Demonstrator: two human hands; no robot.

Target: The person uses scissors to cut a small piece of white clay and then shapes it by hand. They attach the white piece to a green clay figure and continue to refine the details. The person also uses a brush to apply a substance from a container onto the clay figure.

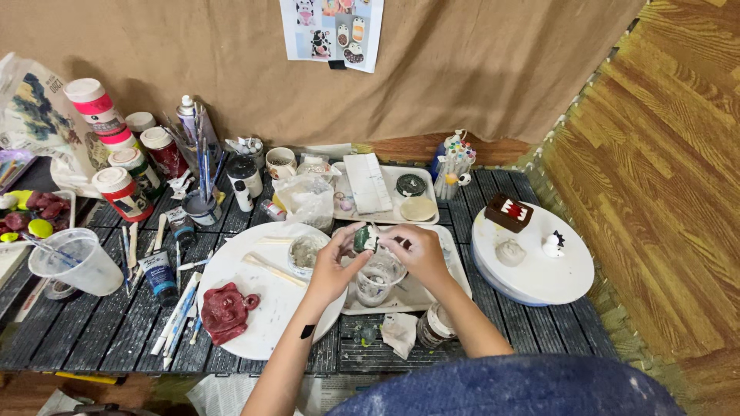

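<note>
Dark slatted surface (92, 323) against a brown paper backdrop, wood floor at 3 o'clock. Largest items: white turntable (539, 281) at 3 o'clock carrying a brown box figure (509, 213); round white plate (270, 308) at 8 o'clock with a red clay face (226, 310) and a small bowl (305, 251) on it. White tray (455, 273) sits dead centre, a clear glass cup (378, 279) on it. Paint jars (123, 191) and a brush pot (202, 206) at 10 o'clock, clear plastic cup (77, 262) at 9.

Both hands meet above the glass cup. Left hand (333, 266) pinches a small green-and-white piece (364, 239), fingers closed on it; piece stands roughly upright. Right hand (420, 250) sits just at 3 o'clock of the piece, fingertips curled in and touching it; can't tell if it holds a tool. Glass cup directly below; bowl close at 9 o'clock.
</note>
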